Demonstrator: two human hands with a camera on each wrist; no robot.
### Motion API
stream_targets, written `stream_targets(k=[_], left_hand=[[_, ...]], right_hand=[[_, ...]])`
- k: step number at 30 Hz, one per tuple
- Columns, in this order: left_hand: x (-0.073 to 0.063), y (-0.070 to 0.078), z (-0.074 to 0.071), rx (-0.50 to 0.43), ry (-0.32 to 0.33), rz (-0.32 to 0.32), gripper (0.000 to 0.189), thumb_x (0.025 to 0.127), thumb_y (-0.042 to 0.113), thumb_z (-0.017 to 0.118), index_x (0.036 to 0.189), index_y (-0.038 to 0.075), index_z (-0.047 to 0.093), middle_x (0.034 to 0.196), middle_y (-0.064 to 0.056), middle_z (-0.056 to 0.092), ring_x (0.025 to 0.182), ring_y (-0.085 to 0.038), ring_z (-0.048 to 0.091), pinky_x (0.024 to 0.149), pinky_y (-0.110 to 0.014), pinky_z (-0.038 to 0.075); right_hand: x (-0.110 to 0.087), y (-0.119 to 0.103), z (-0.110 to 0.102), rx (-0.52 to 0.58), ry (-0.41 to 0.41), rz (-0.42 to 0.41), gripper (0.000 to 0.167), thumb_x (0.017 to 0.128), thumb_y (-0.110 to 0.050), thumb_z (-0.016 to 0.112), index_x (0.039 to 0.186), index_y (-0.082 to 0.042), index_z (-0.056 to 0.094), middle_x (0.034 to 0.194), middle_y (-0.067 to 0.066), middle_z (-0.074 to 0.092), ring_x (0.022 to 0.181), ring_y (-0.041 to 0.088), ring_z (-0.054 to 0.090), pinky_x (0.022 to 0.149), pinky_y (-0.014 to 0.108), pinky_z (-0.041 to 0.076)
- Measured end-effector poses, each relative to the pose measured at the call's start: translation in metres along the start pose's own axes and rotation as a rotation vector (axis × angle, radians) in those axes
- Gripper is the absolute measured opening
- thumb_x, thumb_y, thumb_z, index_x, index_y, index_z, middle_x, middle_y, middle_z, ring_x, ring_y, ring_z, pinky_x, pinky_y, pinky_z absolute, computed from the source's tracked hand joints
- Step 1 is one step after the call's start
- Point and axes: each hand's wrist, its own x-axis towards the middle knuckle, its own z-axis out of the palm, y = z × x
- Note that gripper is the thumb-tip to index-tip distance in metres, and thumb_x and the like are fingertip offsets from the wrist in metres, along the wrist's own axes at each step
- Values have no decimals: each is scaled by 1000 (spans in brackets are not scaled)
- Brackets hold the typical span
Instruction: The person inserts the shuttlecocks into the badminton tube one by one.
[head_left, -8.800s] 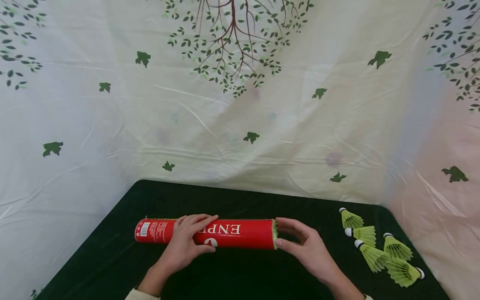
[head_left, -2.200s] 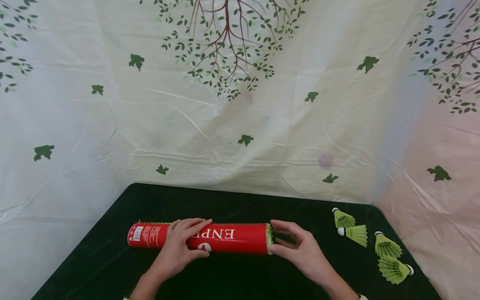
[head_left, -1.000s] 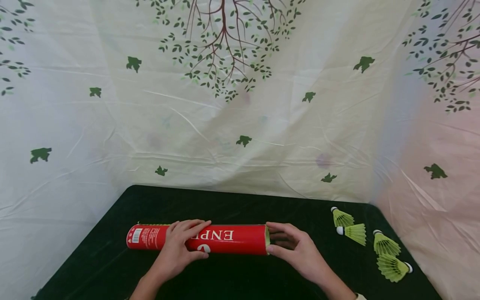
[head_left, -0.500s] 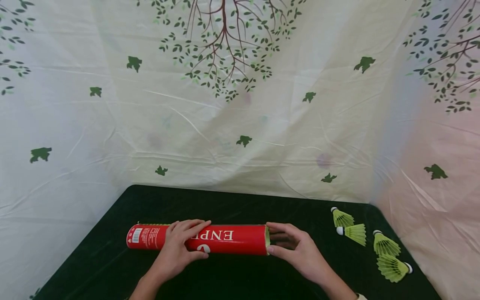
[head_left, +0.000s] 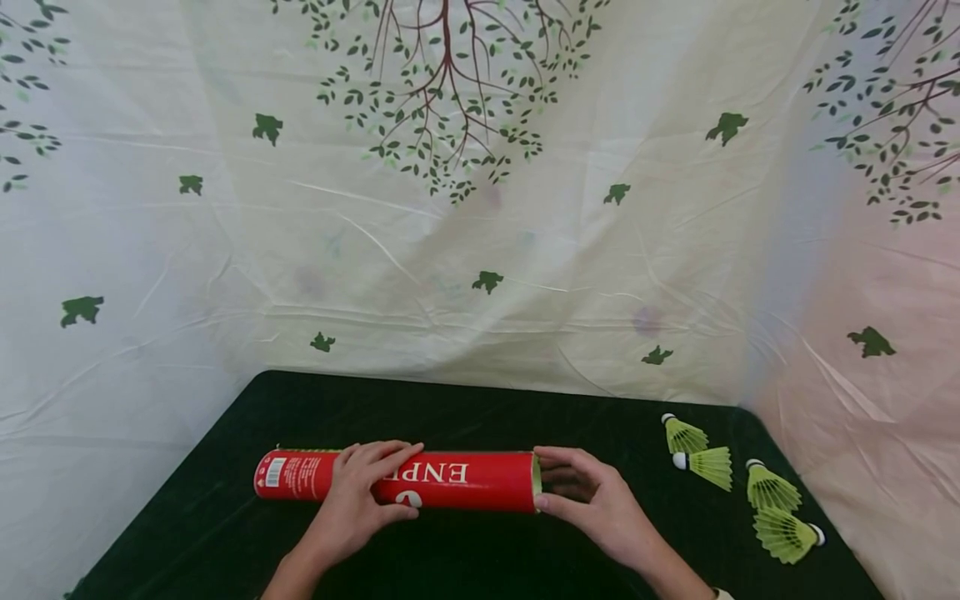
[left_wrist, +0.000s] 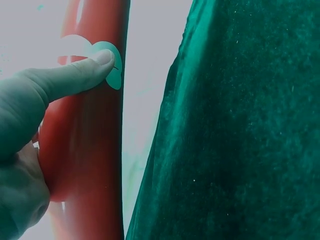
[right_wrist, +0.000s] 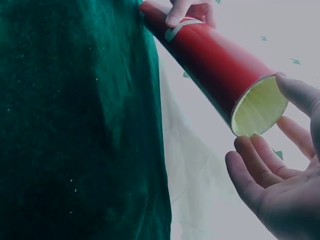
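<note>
My left hand (head_left: 358,500) grips a red shuttlecock tube (head_left: 480,482) around its middle, thumb on the near side, fingers over the top. It lies level across the view above the dark green table. In the left wrist view, the thumb presses on the tube's white logo. My right hand (head_left: 600,500) is at the tube's right mouth, its fingertips at the rim, thumb and index finger on opposite sides. The other fingers curve loosely below the mouth in the right wrist view. Yellow-green ribbed shuttlecock skirt (right_wrist: 260,107) shows inside the mouth, within the rim.
Several yellow-green shuttlecocks with white cork heads lie at the table's right, including one at the back (head_left: 686,435), one beside it (head_left: 711,468) and one near the front (head_left: 783,535). The green table (head_left: 450,408) has pale leaf-printed cloth (head_left: 420,250) hanging around it.
Since the oldest frame, one shuttlecock has left the loose group. The skirt edge that stuck out at the tube's mouth has sunk inside the rim. In the last second, the hands stay nearly still.
</note>
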Motion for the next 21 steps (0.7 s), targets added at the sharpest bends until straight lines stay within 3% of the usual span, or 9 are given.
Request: stream_targets(k=[11,16,21], left_hand=[[-1,0,-1,-13,-11,1,86,69,20,91,139,50,52,136,8,54,125,-23,47,111,-64,15],[-1,-1,0,-14,-12,6,86,69,20,91,139,50,52,136,9,54,125,-23,47,110,-65,15],[-1,-2,1,-12,-12,11,87,69,20,91,140,50,52,136,9,54,125,-24,47,110,-64,15]], right_hand=[[-7,12,-17,-54,23,-5,54,91,-20,75,141,-13,55,135,15,56,116,31,60,92,37,51],[-10,29,-44,-154,122,6,51,89,-24,77,137,-16,59,132,13,58,115,29,61,89,33,53],[-16,49,-84,-262,215,32,52,91,-29,76,136,-11,59,133,16,57,115,32,60,86,29,53]])
